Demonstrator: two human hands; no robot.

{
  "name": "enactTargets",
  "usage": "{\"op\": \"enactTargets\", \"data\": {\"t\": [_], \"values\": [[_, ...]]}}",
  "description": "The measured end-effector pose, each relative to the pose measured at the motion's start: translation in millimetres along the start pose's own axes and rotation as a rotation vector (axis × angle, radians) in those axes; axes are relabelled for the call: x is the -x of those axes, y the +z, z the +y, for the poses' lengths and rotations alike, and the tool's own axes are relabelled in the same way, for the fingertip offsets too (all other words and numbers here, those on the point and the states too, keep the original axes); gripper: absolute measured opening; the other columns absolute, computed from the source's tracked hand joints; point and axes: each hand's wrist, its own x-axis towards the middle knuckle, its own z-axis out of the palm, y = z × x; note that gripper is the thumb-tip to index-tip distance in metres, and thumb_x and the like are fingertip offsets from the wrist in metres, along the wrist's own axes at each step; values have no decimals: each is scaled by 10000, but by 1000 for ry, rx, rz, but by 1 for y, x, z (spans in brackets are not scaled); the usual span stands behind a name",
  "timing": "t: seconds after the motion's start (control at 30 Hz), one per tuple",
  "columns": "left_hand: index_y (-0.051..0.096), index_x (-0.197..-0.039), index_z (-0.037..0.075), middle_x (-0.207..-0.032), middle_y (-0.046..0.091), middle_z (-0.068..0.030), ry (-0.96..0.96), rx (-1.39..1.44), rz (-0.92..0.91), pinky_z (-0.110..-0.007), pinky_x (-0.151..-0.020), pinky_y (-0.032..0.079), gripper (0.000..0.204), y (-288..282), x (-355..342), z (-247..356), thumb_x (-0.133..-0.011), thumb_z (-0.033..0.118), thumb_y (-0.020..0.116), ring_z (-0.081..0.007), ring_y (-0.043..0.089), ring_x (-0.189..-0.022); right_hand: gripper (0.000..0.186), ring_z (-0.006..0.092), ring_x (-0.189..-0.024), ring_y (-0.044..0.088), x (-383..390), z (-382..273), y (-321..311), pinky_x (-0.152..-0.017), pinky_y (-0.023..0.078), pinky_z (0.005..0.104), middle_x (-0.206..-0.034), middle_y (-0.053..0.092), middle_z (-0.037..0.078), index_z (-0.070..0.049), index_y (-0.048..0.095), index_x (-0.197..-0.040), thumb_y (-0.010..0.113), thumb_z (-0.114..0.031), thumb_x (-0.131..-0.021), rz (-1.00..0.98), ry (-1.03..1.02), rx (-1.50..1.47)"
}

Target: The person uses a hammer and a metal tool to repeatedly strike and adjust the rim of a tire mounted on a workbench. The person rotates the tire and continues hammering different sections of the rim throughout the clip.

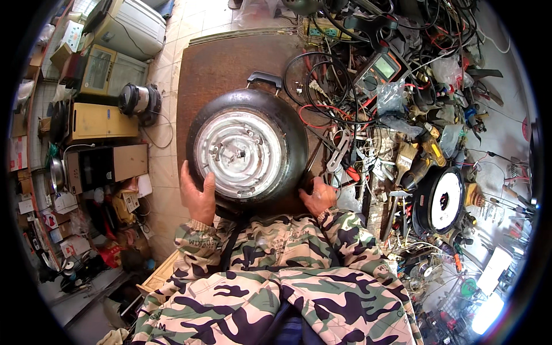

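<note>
A round black cooker pot (247,146) lies bottom-up on the brown workbench (215,63), its silver ribbed base plate facing me and a black handle at its far edge. My left hand (197,195) grips its near-left rim, thumb on the black wall. On the near-right rim, my right hand (318,197) holds the pot with fingers curled under. Both camouflage sleeves come up from the lower edge.
Tangled wires, a multimeter (379,70), pliers and plastic bags crowd the bench's right side. A black round unit with a white disc (443,201) sits far right. Old appliances, a yellow box (100,122) and cartons stand on the tiled floor at left.
</note>
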Motion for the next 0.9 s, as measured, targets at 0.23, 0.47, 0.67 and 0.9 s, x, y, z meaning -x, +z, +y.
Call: {"op": "enactTargets", "data": {"t": [0.23, 0.47, 0.67, 0.9], "values": [[491, -1564, 96, -1608, 425, -245, 104, -296, 14, -513, -1247, 282, 754, 8, -8, 8, -932, 406, 759, -413, 363, -1509, 464, 447, -975, 725, -16, -16, 5, -867, 571, 528, -1000, 763, 228, -11, 697, -1076, 870, -276, -736, -24, 194, -95], [506, -1545, 63, -1616, 426, -245, 115, -112, -2, -519, -1247, 292, 742, 0, -26, 2, -969, 491, 696, -415, 381, -1501, 187, 288, -643, 635, -12, 23, 0, -537, 526, 433, -790, 615, 155, -56, 545, -941, 670, -148, -837, -152, 312, -828], [478, -1553, 16, -1621, 418, -249, 66, -22, -22, -468, -1252, 303, 755, -8, -18, -22, -1031, 546, 605, -378, 393, -1514, 358, 99, -456, 383, 19, -16, -90, -396, 269, 265, -749, 539, 62, -60, 478, -1236, 574, -82, -892, -230, 544, -1195], [482, -1510, -24, -1461, 576, -190, -444, 467, -76, -402, -1158, 409, 790, -10, -25, -95, -1076, 636, 479, -298, 547, -1345, 258, 142, -791, 636, -57, -63, -78, -737, 500, 288, -887, 680, 40, -2, 680, -1153, 631, -228, -1039, 169, 8, -582]]}}
